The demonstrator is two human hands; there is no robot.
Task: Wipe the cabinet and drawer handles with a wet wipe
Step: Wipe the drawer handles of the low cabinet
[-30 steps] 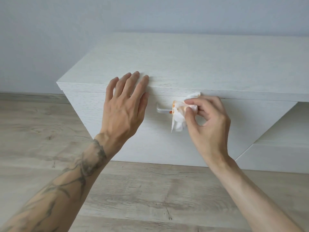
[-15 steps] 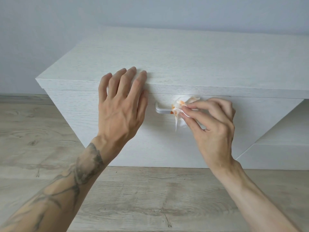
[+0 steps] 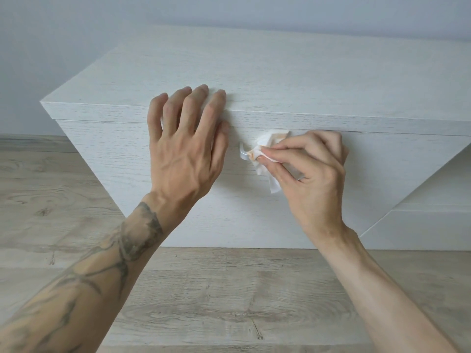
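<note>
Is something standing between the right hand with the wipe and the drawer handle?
Nothing visible does. The right hand pinches the wet wipe directly against the handle; only its left end shows. The left hand rests on the cabinet edge, left of the handle.

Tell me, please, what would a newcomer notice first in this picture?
First, the right hand in the middle, pinching a crumpled, orange-stained wet wipe against the silver handle on the front of the white cabinet. Next, the left hand just left of it, fingers straight on the cabinet's top edge, with a dark tattoo on its forearm at lower left.
</note>
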